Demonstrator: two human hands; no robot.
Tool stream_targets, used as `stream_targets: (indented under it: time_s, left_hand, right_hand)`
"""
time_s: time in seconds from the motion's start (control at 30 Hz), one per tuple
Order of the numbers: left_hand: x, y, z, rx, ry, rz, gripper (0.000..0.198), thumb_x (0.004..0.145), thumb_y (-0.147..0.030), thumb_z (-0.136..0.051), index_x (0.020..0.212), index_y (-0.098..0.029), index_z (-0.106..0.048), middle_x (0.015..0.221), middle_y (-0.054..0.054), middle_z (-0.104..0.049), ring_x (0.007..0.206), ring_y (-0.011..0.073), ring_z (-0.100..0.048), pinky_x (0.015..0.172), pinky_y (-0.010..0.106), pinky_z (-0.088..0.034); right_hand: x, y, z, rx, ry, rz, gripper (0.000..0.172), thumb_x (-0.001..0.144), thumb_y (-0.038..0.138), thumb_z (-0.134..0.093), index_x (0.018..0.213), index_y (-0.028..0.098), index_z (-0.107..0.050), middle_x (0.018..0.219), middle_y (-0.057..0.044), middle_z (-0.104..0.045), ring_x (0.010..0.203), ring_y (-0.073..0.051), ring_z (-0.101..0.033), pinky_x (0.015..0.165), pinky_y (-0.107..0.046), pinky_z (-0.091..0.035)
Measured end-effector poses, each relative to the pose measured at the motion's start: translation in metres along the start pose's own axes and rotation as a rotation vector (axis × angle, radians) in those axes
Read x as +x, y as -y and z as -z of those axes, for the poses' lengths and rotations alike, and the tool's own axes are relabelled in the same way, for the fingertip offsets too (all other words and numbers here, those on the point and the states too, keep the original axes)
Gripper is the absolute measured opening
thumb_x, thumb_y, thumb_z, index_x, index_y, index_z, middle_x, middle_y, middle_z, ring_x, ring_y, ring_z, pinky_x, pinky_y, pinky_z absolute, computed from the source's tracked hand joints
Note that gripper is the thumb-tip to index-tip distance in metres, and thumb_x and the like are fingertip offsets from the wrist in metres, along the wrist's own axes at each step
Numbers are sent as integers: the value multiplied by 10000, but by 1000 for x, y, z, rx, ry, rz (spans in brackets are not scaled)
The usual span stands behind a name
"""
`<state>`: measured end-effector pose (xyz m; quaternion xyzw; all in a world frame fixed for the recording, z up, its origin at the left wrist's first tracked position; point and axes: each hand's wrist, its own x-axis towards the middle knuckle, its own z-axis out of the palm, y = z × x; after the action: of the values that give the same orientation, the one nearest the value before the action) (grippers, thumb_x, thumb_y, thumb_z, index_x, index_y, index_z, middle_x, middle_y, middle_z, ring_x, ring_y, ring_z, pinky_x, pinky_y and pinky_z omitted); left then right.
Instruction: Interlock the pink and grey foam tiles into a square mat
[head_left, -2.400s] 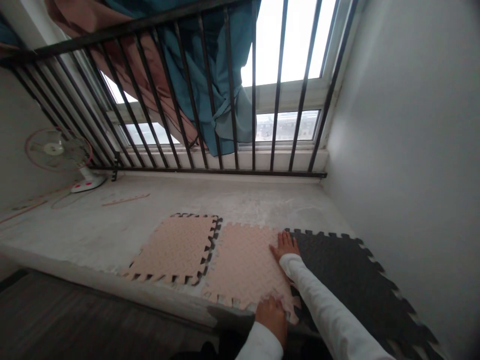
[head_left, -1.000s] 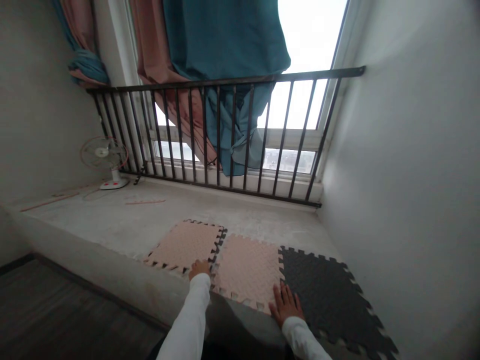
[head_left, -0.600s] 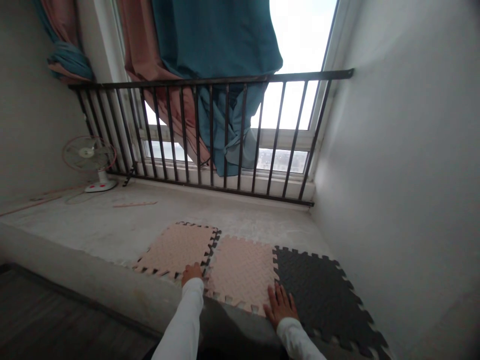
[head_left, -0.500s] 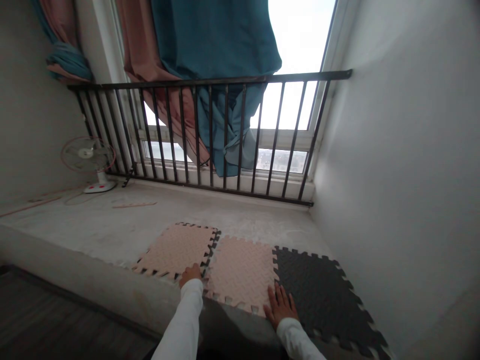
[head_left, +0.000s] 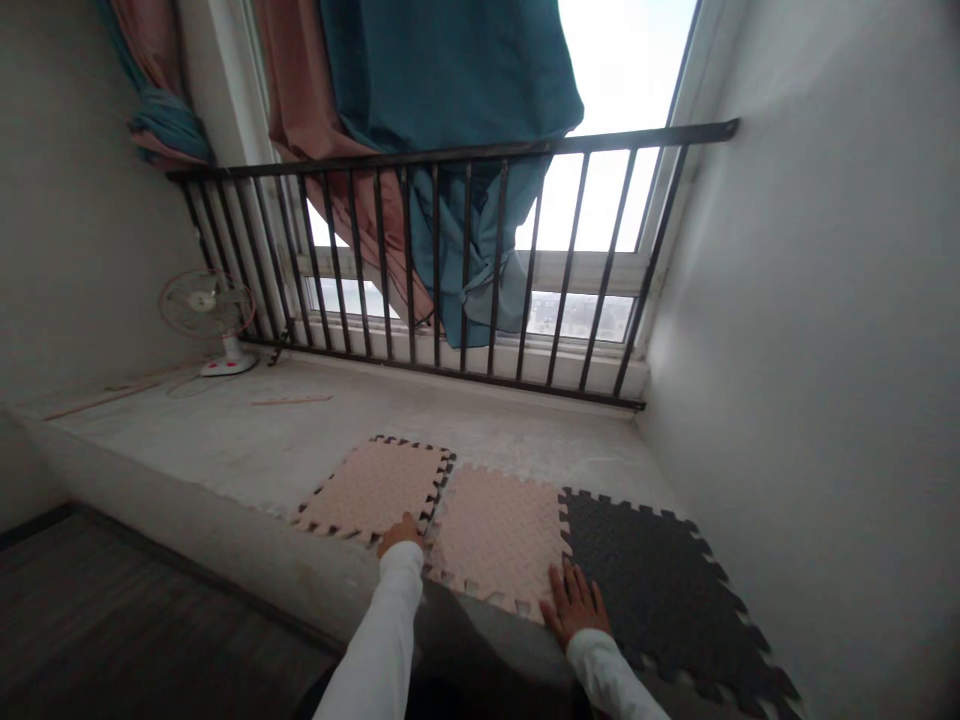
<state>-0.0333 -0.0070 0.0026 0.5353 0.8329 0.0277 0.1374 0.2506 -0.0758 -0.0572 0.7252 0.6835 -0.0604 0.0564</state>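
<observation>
Left mat (head_left: 379, 487): pink, textured, toothed tile, lying flat on the pale ledge (head_left: 232, 445); dark teeth show along its far, right and near edges; whether a second, dark layer sits beneath is unclear.
Middle mat (head_left: 499, 530): pink, same texture, flat on the ledge, just beside the left mat; its right edge meets the dark mat (head_left: 660, 585) along a toothed seam.
Dark mat: blackish grey, flat, rightmost of the row, near the right wall (head_left: 832, 330).
Left hand (head_left: 401, 537): at the near right corner of the left mat, one finger extended forward over the surface, the rest bent; cannot tell whether thumb and fingers clamp the edge.
Right hand (head_left: 576, 605): palm down, fingers spread apart, laid over the near end of the seam between middle mat and dark mat.
Sleeves (head_left: 379, 635): white, long, both arms.
Fan (head_left: 229, 362): upright at the far left of the ledge, pink ring guard, white base with red buttons.
Strip (head_left: 292, 400): thin, reddish, on the ledge between fan and left mat.
Railing (head_left: 436, 260): dark upright bars along the back of the ledge.
Curtain (head_left: 450, 80): teal and pink, hanging behind the railing, partly covering the window (head_left: 630, 70).
Floor (head_left: 150, 610): dark, wood-grained, below the ledge.
</observation>
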Motion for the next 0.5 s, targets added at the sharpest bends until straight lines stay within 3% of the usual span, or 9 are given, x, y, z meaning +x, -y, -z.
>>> stream_targets:
  time_s: [0.5]
  left_hand:
    - [-4, -3, 2, -11, -24, -48, 276, 735, -234, -423, 971, -156, -546, 975, 124, -625, 942, 227, -555, 705, 291, -429]
  right_hand:
    - [-1, 4, 8, -70, 63, -27, 601, 789, 511, -202, 1322, 234, -185, 1404, -26, -125, 1277, -185, -98, 1025, -423, -101]
